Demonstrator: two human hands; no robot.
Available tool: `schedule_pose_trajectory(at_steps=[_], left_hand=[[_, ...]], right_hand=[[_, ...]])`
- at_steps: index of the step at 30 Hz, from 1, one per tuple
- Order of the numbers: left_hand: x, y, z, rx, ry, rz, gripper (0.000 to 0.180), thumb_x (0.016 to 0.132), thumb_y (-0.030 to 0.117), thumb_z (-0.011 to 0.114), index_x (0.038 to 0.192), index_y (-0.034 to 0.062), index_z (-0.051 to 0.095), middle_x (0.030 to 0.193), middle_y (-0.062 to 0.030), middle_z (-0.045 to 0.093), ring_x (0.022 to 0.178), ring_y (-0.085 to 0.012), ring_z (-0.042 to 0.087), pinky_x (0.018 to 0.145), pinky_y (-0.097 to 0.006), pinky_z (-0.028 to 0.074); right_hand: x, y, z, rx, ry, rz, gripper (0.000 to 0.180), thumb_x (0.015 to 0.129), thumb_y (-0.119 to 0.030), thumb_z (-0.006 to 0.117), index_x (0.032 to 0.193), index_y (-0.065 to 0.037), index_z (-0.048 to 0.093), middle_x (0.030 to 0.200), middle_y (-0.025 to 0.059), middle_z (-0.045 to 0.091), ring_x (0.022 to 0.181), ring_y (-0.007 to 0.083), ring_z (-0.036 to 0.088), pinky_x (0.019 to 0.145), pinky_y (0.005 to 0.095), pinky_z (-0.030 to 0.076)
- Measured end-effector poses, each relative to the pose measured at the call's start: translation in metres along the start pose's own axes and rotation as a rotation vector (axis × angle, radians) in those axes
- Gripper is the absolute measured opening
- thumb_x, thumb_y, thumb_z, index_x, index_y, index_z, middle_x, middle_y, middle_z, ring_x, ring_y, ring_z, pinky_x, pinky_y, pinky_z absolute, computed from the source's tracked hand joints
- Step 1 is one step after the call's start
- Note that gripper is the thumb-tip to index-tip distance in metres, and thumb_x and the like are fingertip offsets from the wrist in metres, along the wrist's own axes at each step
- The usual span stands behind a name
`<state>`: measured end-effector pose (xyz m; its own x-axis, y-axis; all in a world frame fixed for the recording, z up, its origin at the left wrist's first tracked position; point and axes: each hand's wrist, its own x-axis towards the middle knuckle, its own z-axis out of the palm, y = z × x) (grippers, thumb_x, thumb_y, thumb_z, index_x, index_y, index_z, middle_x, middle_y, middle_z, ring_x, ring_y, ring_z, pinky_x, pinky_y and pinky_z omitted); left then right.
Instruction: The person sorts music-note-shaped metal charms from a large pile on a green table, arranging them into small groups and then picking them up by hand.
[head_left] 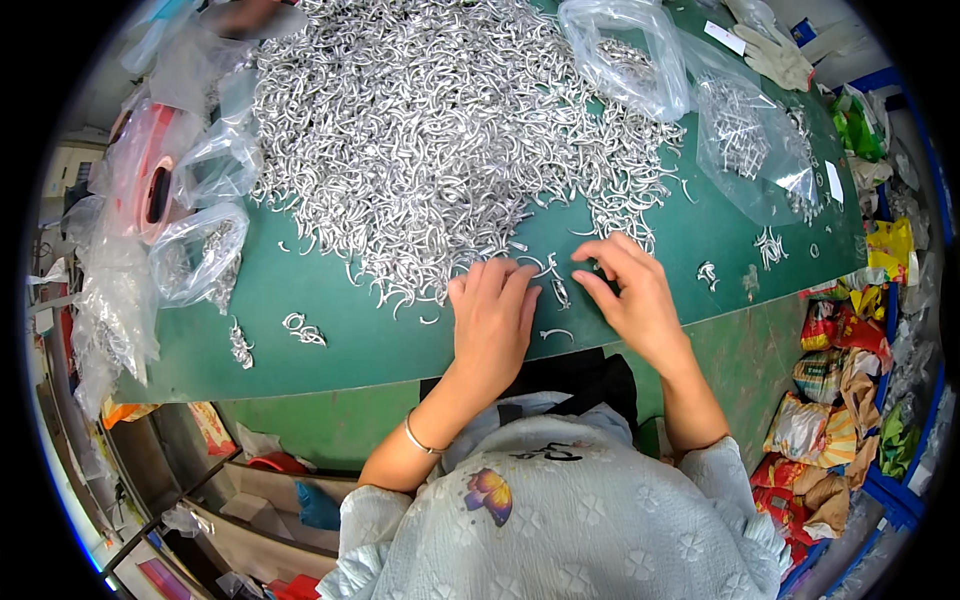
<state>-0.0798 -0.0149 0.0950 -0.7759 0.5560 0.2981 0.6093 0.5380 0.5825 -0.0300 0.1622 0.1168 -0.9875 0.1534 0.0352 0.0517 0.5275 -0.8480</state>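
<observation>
Where hook pile (440, 140) thins, L hand (492, 318) flat, R hand (632, 295) grip pinched, contents unclear, mat edge (330, 385) near.

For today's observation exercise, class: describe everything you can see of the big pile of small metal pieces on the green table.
The pile of metal pieces is a broad heap of small, curved, silvery hooks or clips, shiny like bare metal, tangled together. It covers the far middle of the green table and thins into loose strays at its near edge. There the left hand lies flat on stray pieces and the right hand picks at others. Clear plastic bags holding similar pieces rest against its sides.
</observation>
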Motion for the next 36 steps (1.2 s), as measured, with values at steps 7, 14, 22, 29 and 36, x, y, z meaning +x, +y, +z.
schedule_pose_trajectory(at_steps=[7, 14, 22, 29, 36], left_hand=[[0.002, -0.006, 0.002, 0.027, 0.002, -0.010, 0.023, 0.073, 0.006, 0.070, 0.094, 0.0079, 0.062, 0.090, -0.0045, 0.053, 0.086, -0.0221, 0.050, 0.074, -0.036, 0.032], [-0.003, -0.008, -0.002, -0.010, -0.006, -0.020, 0.021, 0.073, 0.006, 0.070, 0.092, 0.0082, 0.061, 0.089, -0.0046, 0.051, 0.085, -0.0221, 0.050, 0.074, -0.036, 0.031], [0.002, -0.002, -0.001, -0.022, -0.002, 0.012, 0.023, 0.074, 0.005, 0.069, 0.096, 0.0083, 0.061, 0.091, -0.0046, 0.052, 0.085, -0.0222, 0.050, 0.076, -0.035, 0.032], [0.000, 0.004, -0.007, -0.055, -0.013, 0.006, 0.025, 0.073, 0.003, 0.069, 0.096, 0.0081, 0.061, 0.093, -0.0051, 0.054, 0.087, -0.0226, 0.051, 0.078, -0.035, 0.033], [-0.005, 0.000, -0.009, -0.072, 0.001, -0.023, 0.026, 0.073, 0.002, 0.070, 0.097, 0.0074, 0.061, 0.095, -0.0058, 0.055, 0.089, -0.0224, 0.052, 0.080, -0.035, 0.033]], right_hand=[[0.009, 0.004, 0.012, -0.387, 0.033, -0.211, 0.015, 0.075, -0.005, 0.066, 0.090, -0.006, 0.062, 0.075, 0.0081, 0.047, 0.074, 0.0266, 0.052, 0.065, 0.0369, 0.041], [0.011, 0.011, 0.000, -0.460, 0.000, -0.262, 0.015, 0.073, -0.005, 0.068, 0.087, -0.006, 0.062, 0.077, 0.0069, 0.046, 0.078, 0.0250, 0.049, 0.069, 0.0350, 0.037], [0.012, 0.001, 0.006, -0.453, -0.022, -0.314, 0.009, 0.075, -0.007, 0.064, 0.082, -0.006, 0.059, 0.080, 0.0061, 0.047, 0.080, 0.0234, 0.048, 0.069, 0.0345, 0.036], [0.012, 0.009, 0.002, -0.428, 0.026, -0.311, 0.007, 0.078, -0.005, 0.062, 0.081, -0.006, 0.056, 0.081, 0.0056, 0.049, 0.080, 0.0213, 0.049, 0.069, 0.0331, 0.037], [-0.006, 0.019, -0.035, 1.152, -0.175, 0.195, 0.013, 0.094, -0.013, 0.049, 0.101, -0.003, 0.053, 0.092, 0.0039, 0.057, 0.074, 0.0088, 0.048, 0.059, 0.0236, 0.040]])
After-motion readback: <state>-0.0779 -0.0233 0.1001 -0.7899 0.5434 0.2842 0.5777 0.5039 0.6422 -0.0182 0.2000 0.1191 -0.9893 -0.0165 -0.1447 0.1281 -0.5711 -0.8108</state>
